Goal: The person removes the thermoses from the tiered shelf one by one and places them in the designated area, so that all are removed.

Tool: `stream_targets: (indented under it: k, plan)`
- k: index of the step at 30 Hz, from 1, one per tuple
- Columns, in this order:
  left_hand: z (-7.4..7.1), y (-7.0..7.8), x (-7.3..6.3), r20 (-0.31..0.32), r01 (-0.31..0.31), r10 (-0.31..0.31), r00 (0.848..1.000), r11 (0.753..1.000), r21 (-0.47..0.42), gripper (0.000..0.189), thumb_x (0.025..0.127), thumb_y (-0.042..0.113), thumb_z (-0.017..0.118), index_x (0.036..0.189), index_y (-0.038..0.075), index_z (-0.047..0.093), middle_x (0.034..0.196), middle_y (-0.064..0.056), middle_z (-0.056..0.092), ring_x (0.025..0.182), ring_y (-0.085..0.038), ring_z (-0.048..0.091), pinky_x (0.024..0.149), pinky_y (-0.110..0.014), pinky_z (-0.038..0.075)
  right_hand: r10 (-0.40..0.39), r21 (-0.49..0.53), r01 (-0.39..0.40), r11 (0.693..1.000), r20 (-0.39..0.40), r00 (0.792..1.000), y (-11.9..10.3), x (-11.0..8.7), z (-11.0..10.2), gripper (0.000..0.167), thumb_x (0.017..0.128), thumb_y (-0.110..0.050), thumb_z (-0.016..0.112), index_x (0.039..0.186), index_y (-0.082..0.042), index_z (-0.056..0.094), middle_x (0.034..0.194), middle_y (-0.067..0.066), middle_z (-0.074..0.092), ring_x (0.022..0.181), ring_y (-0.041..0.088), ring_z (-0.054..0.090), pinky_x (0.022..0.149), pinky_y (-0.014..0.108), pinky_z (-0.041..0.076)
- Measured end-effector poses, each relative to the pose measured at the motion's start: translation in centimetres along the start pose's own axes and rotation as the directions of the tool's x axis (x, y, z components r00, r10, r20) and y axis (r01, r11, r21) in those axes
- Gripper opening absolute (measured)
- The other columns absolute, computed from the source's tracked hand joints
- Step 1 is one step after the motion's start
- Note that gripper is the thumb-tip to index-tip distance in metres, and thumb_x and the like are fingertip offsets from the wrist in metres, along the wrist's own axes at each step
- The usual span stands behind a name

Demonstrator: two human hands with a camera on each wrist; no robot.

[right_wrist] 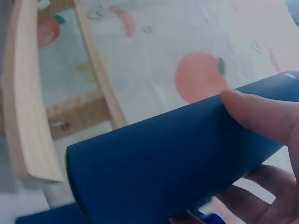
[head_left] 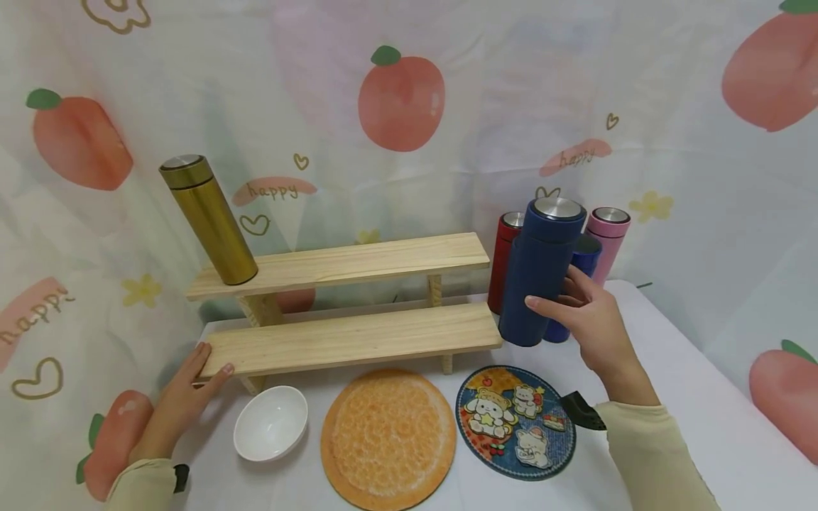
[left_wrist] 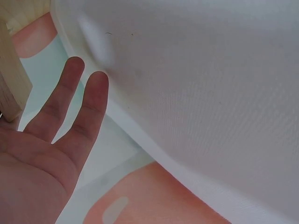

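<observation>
My right hand (head_left: pixel 591 319) grips a dark blue thermos flask (head_left: pixel 543 277) with a silver-topped lid, thumb on the near side and fingers around the far side. In the right wrist view the flask (right_wrist: pixel 163 158) slants across the picture, with the thumb (right_wrist: pixel 257 112) along its upper side. It overlaps the right end of the lower shelf in the head view. My left hand (head_left: pixel 175 401) rests at the left end of the lower wooden shelf (head_left: pixel 351 339), thumb by its front edge. Two straight fingers (left_wrist: pixel 93 102) show in the left wrist view.
A gold flask (head_left: pixel 211 220) stands on the upper shelf (head_left: pixel 371 259), at its left end. Red (head_left: pixel 500 262), bright blue (head_left: pixel 557 331) and pink (head_left: pixel 608 241) flasks stand behind the held one. In front lie a white bowl (head_left: pixel 271 424), an orange round mat (head_left: pixel 388 440) and a blue patterned mat (head_left: pixel 516 424).
</observation>
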State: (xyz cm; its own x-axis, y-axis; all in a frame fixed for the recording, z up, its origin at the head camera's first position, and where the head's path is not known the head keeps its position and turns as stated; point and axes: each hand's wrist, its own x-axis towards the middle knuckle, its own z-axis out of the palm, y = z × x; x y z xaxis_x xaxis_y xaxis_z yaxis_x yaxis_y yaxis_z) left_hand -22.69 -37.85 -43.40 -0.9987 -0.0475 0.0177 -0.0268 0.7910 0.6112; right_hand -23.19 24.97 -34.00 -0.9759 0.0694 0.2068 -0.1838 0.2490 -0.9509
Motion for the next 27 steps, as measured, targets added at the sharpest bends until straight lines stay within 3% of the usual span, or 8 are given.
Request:
stream_targets:
  k: [6,16,27]
  plan:
    - [0.1,0.1,0.0,-0.001,-0.001,0.001,1.0,1.0,0.006,0.095,0.109,0.049,0.059,0.166,-0.008,0.008,0.172,-0.034,0.003,0.156,-0.059,0.006,0.12,-0.075,0.014,0.033,-0.01,-0.034,0.999,-0.062,0.998,0.0,0.2,-2.8,0.096,0.101,-0.032,0.078,0.173,-0.016,0.017,0.172,0.023,0.028,0.152,0.053,0.033,0.119,0.074,0.026]
    - [-0.1,0.3,0.1,0.027,0.017,-0.016,1.0,1.0,-0.01,0.097,0.109,0.051,0.058,0.167,-0.007,0.005,0.173,-0.033,-0.001,0.157,-0.058,0.003,0.121,-0.075,0.012,0.083,-0.031,-0.09,0.995,-0.185,0.979,1.0,0.2,-6.6,0.09,0.1,-0.037,0.078,0.172,-0.03,0.024,0.175,0.013,0.028,0.154,0.048,0.034,0.122,0.073,0.017]
    - [0.1,0.0,0.2,0.006,0.002,-0.002,1.0,1.0,0.014,0.096,0.109,0.05,0.058,0.166,-0.009,0.008,0.172,-0.035,0.003,0.156,-0.06,0.005,0.121,-0.075,0.013,0.154,-0.017,-0.166,0.986,-0.292,0.944,3.7,1.1,-8.8,0.091,0.098,-0.044,0.079,0.171,-0.035,0.026,0.175,0.008,0.027,0.16,0.041,0.023,0.121,0.075,0.012]
